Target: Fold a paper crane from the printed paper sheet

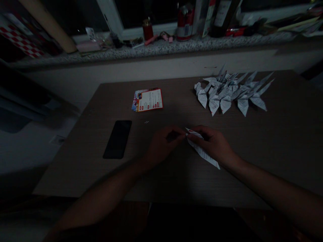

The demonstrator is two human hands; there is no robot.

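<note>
A narrow piece of folded printed paper (205,155) slants across the middle of the table, its long point toward me. My right hand (214,141) grips its upper part, thumb on top and fingers behind. At the paper's upper left tip, my left hand (168,139) pinches with thumb and forefinger. The exact fold under the fingertips is too dark and small to make out. Beyond my right hand stands a cluster of folded paper cranes (227,92), made of similar printed paper, with pointed tips sticking up.
On the brown table (88,168) a black phone (117,139) lies at left. Behind it is a small stack of printed cards (148,99); tiny white scraps (146,122) lie nearby. The stone windowsill (161,49) holds a red can (185,23), a dark bottle (222,18) and clutter.
</note>
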